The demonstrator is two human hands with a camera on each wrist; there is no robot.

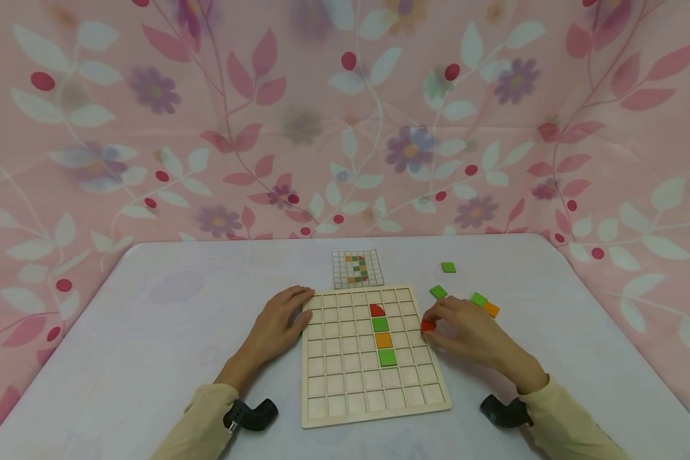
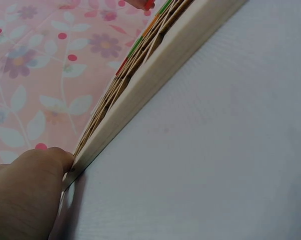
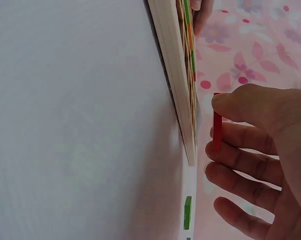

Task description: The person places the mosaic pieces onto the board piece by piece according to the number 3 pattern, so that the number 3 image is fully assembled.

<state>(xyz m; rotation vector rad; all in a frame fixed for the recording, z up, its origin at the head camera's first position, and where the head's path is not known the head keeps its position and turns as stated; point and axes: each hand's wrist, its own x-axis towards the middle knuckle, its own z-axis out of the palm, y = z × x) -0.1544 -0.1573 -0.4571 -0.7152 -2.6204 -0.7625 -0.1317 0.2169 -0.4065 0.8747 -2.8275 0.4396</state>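
My right hand (image 1: pixel 466 329) pinches a red piece (image 3: pixel 217 125) between thumb and fingers, just off the right edge of the wooden grid board (image 1: pixel 345 383). In the right wrist view the piece appears edge-on. My left hand (image 1: pixel 278 322) rests at the board's far left corner, fingertips and thumb touching its edge. One column of the board bears a red piece with a rounded corner (image 1: pixel 377 310), a green square (image 1: pixel 381 324), an orange square (image 1: pixel 383 340) and another green square (image 1: pixel 388 357).
Beyond the board lies a printed pattern card (image 1: pixel 358 269). Near the right hand are loose green tiles (image 1: pixel 448 268) and an orange tile (image 1: pixel 491 310), on a white-covered table (image 1: pixel 167 319). Floral cloth (image 1: pixel 345 128) hangs behind. Both wrists carry black camera mounts.
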